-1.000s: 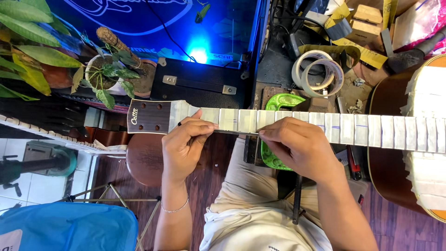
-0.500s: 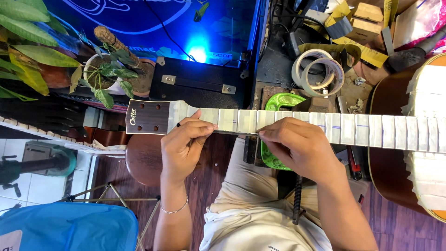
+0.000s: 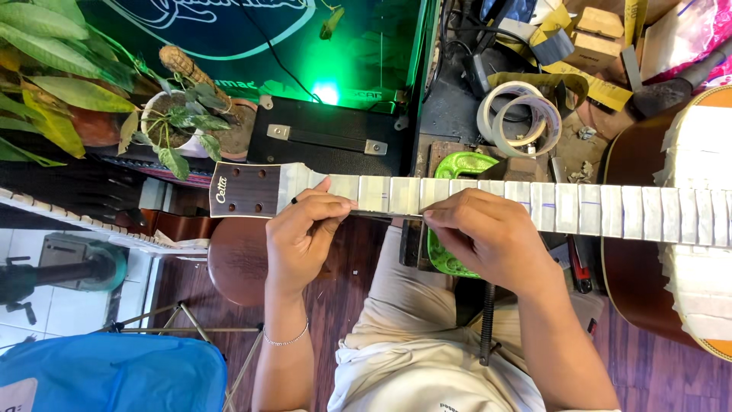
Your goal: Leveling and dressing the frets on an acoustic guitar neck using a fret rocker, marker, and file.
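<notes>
Both hands' fingers (image 3: pixel 335 204) pinch the taped guitar neck (image 3: pixel 488 200), tape rolls (image 3: pixel 518 114) beyond.

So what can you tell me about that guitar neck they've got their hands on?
The guitar neck lies level across the view, its dark brown headstock to the left and the brown body to the right. Pale strips of masking tape cover the fingerboard, some with small blue marks. No strings show. The left hand pinches its near edge close to the headstock; the right hand rests on it mid-length. It passes above a green clamp.
</notes>
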